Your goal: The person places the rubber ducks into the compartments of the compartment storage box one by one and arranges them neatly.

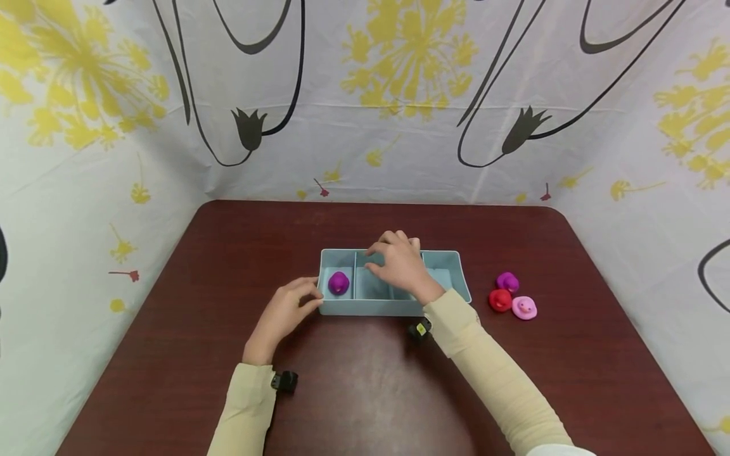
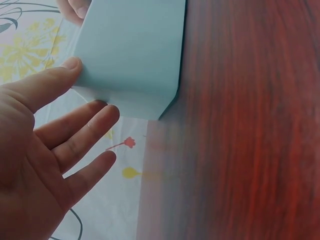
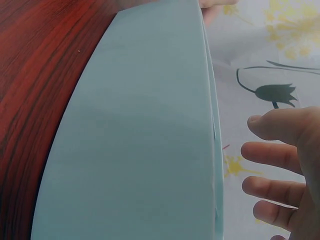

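Observation:
A light blue divided tray lies on the table, with a purple rubber duck in its leftmost compartment. My left hand is at the tray's left end. In the left wrist view its thumb touches the tray's edge and the other visible fingers extend loosely by the end wall. Above the middle compartments is my right hand, covering part of them. The right wrist view shows its fingers spread and slightly bent beyond the tray's rim, nothing between thumb and fingers.
Right of the tray, three small rubber ducks sit close together: a purple duck, a red duck and a pink duck. The dark red-brown wooden table meets a white patterned cloth at the back and sides.

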A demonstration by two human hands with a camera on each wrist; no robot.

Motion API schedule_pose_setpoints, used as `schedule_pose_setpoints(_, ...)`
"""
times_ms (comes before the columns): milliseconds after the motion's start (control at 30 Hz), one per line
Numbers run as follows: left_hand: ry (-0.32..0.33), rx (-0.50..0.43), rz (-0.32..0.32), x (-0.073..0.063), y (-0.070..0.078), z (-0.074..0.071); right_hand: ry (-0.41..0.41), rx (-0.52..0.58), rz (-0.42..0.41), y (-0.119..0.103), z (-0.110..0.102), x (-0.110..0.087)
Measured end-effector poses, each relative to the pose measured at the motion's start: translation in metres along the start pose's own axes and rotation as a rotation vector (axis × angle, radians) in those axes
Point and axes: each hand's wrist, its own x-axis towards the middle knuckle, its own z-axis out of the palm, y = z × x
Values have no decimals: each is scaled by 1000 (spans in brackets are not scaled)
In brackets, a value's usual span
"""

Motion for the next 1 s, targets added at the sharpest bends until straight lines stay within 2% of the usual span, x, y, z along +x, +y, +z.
schedule_pose_setpoints(400,3,8,15,1,-1,1,56,3,15,14,-5,-4)
schedule_pose_setpoints(667,18,20,67,2,-2,2,54,17,36,21,-10,-7)
schedule_pose_setpoints(1000,21,14,66,1,-2,3,36,44,80,30,-11,-13)
